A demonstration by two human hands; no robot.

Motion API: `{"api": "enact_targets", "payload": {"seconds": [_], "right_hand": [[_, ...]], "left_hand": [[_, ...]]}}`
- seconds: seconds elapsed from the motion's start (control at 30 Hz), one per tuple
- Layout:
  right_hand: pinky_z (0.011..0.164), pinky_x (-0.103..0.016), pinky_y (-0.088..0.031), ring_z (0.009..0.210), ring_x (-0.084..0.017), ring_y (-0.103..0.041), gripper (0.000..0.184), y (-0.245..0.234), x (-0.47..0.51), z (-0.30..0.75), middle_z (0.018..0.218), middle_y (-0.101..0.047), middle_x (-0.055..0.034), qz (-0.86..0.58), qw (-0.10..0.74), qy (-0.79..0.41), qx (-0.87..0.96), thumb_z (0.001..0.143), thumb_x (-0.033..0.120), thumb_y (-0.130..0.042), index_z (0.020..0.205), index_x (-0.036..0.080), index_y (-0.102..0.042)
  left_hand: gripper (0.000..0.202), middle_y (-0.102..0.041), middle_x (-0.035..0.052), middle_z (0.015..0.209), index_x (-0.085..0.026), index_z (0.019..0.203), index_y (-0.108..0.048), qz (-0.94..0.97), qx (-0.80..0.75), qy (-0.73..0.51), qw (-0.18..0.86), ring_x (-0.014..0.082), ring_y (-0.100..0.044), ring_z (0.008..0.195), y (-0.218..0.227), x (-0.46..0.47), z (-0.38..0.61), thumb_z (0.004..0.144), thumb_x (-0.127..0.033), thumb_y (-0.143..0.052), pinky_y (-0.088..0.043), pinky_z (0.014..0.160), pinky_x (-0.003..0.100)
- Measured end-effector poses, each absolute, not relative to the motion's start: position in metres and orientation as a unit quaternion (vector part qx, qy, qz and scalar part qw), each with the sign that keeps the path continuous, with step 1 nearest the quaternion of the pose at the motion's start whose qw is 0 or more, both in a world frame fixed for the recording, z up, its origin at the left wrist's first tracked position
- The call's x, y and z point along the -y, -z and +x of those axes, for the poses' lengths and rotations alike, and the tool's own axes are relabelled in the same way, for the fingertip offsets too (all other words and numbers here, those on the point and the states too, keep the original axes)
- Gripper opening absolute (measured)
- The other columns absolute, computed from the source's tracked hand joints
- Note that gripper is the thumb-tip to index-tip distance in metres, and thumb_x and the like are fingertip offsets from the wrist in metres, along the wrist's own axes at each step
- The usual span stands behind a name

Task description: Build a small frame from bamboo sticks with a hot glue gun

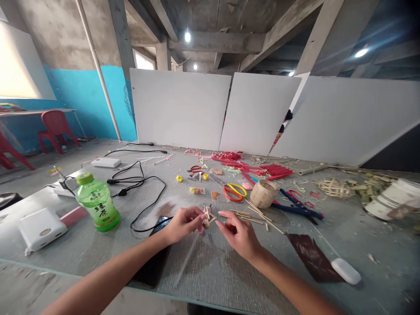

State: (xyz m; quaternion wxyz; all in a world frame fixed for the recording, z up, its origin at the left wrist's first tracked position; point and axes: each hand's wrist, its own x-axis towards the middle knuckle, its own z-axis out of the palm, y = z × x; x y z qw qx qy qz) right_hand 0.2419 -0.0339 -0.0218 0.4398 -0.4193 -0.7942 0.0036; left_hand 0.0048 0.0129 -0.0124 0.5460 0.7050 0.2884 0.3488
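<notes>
Pinched in the fingers of my left hand (186,223) is a small triangle of thin wooden sticks (210,217), with a bit of pink material close below it. My right hand (241,236) is just to the right, thumb and forefinger apart, and I see nothing between them. Beyond that hand lie several loose thin wooden sticks (244,215) and a short jar (263,194) of pale brown colour. Scissors with orange and yellow handles (235,192) rest behind the sticks. A dark phone (154,262) lies under my left forearm, partly covered.
A green tea bottle (98,203) and a white charger box (42,229) stand at left, near black cables (164,186). Blue-handled pliers (298,205), a brown wrapper (310,256) and a white oval case (346,270) lie at right. Red strips (275,171) are piled by the white panels.
</notes>
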Motion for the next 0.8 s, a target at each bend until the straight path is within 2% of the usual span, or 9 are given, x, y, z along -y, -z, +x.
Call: {"api": "enact_targets", "payload": {"seconds": [0.17, 0.43, 0.57, 0.7, 0.8], "right_hand": [[0.051, -0.023, -0.044, 0.046, -0.011, -0.053, 0.030, 0.042, 0.032, 0.245, 0.054, -0.058, 0.0060, -0.452, 0.459, -0.190, 0.741, 0.103, 0.041, -0.058, 0.119, 0.017, -0.069], [0.051, -0.024, -0.042, 0.046, -0.010, -0.053, 0.025, 0.051, 0.037, 0.251, 0.054, -0.055, 0.0063, -0.434, 0.433, -0.259, 0.746, 0.102, 0.041, -0.061, 0.110, 0.022, -0.074], [0.049, -0.023, -0.041, 0.045, -0.010, -0.053, 0.029, 0.043, 0.039, 0.245, 0.054, -0.056, 0.0054, -0.445, 0.454, -0.355, 0.685, 0.099, 0.047, -0.063, 0.102, 0.020, -0.072], [0.040, -0.022, -0.032, 0.038, -0.008, -0.042, 0.039, 0.035, 0.039, 0.240, 0.050, -0.054, 0.0062, -0.451, 0.452, -0.495, 0.590, 0.094, 0.057, -0.065, 0.099, 0.019, -0.069], [0.037, -0.021, -0.026, 0.036, -0.007, -0.035, 0.043, 0.033, 0.039, 0.237, 0.047, -0.049, 0.0079, -0.453, 0.460, -0.538, 0.542, 0.089, 0.061, -0.068, 0.095, 0.019, -0.068]], "left_hand": [[0.047, -0.075, 0.0093, 0.079, -0.012, 0.098, -0.069, 0.729, -0.310, -0.320, 0.520, 0.0124, -0.063, 0.065, 0.014, -0.013, 0.005, 0.099, -0.058, -0.059, -0.047, 0.061, 0.023], [0.037, -0.075, 0.0061, 0.077, -0.013, 0.099, -0.073, 0.789, -0.293, -0.290, 0.456, 0.0113, -0.064, 0.066, 0.009, -0.006, 0.003, 0.101, -0.048, -0.060, -0.047, 0.063, 0.022], [0.037, -0.076, 0.0061, 0.079, -0.014, 0.102, -0.074, 0.800, -0.299, -0.270, 0.445, 0.0110, -0.063, 0.067, 0.008, -0.005, 0.002, 0.102, -0.047, -0.057, -0.045, 0.063, 0.021], [0.041, -0.075, 0.0045, 0.072, -0.014, 0.095, -0.074, 0.815, -0.310, -0.257, 0.417, 0.0099, -0.058, 0.064, 0.003, -0.004, 0.002, 0.104, -0.048, -0.053, -0.040, 0.060, 0.021], [0.045, -0.074, 0.0043, 0.072, -0.014, 0.086, -0.073, 0.817, -0.323, -0.237, 0.416, 0.0092, -0.054, 0.062, -0.001, -0.002, 0.004, 0.104, -0.049, -0.050, -0.037, 0.059, 0.020]]}}
